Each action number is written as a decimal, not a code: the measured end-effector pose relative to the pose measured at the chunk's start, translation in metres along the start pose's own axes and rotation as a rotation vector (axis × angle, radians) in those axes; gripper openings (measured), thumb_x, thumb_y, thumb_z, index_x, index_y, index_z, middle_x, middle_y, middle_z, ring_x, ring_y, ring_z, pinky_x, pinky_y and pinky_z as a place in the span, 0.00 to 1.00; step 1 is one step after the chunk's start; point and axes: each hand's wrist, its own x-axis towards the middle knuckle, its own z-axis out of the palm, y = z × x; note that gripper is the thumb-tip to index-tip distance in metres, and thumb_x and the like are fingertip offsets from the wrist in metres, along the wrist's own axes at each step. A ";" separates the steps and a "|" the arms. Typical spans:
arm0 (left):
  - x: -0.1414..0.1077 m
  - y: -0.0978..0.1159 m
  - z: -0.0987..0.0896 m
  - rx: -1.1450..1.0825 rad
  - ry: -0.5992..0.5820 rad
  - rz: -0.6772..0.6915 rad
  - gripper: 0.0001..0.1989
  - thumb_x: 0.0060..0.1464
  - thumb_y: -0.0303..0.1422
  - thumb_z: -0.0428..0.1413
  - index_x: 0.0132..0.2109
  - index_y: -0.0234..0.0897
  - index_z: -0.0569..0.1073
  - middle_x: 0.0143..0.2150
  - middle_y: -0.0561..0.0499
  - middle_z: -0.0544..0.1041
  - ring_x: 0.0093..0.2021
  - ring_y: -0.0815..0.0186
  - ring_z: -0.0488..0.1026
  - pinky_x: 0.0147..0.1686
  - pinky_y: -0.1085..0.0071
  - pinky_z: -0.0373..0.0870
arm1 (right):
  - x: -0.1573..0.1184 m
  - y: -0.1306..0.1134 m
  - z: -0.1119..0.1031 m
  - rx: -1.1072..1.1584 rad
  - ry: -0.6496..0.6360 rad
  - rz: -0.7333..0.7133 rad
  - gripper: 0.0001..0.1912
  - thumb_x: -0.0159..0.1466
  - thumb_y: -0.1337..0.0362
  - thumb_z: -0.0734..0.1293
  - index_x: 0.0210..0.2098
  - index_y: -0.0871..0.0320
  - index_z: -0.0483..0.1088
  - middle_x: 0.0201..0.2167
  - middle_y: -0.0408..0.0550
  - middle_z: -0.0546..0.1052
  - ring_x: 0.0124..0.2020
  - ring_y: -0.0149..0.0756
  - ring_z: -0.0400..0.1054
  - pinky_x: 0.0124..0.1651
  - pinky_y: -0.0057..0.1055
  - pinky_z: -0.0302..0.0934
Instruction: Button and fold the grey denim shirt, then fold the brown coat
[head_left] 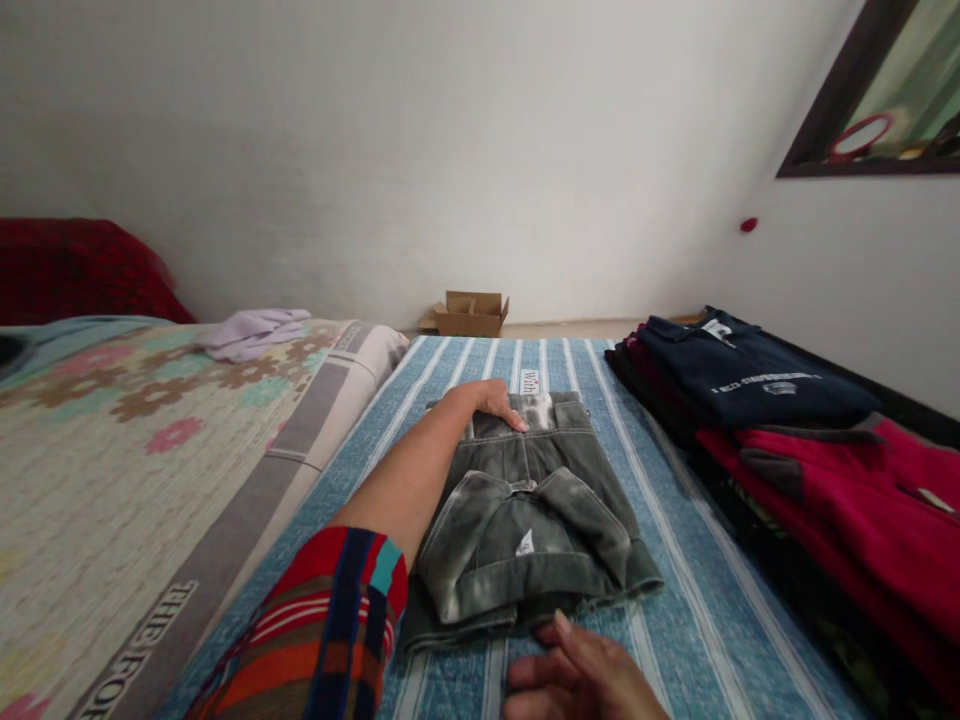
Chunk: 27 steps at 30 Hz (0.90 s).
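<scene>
A faded grey denim garment (570, 450) lies folded on the striped blue cover, its waistband end farther from me. A small white tag (525, 543) shows on its near flap. My left hand (491, 402) is at the waistband with the thumb laid over the cloth. Its other fingers are bent and partly hidden, closed on that edge. Close to me, my right hand (581, 670) is by the garment's near hem, fingers loosely bent and thumb raised apart. Whether its fingertips touch the hem is unclear.
Folded clothes are stacked at the right, with a navy garment (750, 370) and a red one (862, 490) on top. A floral bedspread (187, 470) spreads at the left under a lilac cloth (253, 333). A cardboard box (471, 315) stands by the wall.
</scene>
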 end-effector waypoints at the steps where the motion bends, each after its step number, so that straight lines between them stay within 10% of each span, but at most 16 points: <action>1: 0.000 0.000 0.000 0.000 0.002 -0.003 0.36 0.30 0.53 0.65 0.41 0.28 0.74 0.39 0.48 0.78 0.34 0.66 0.68 0.36 0.72 0.64 | 0.003 -0.004 0.006 0.013 -0.031 0.025 0.31 0.45 0.40 0.72 0.32 0.62 0.70 0.26 0.52 0.78 0.25 0.38 0.74 0.24 0.28 0.65; 7: -0.004 0.002 0.000 0.008 0.017 0.003 0.34 0.33 0.52 0.65 0.42 0.28 0.74 0.38 0.50 0.78 0.33 0.68 0.67 0.35 0.75 0.63 | 0.013 -0.005 0.019 0.032 -0.169 0.198 0.32 0.55 0.38 0.64 0.25 0.66 0.71 0.15 0.49 0.73 0.15 0.29 0.68 0.16 0.20 0.59; 27: -0.035 0.007 -0.046 0.082 -0.030 0.007 0.35 0.25 0.56 0.64 0.37 0.34 0.78 0.40 0.46 0.79 0.38 0.56 0.74 0.35 0.69 0.68 | 0.002 -0.016 0.015 -0.221 0.134 0.030 0.31 0.45 0.40 0.72 0.30 0.60 0.61 0.23 0.48 0.76 0.18 0.35 0.71 0.16 0.23 0.59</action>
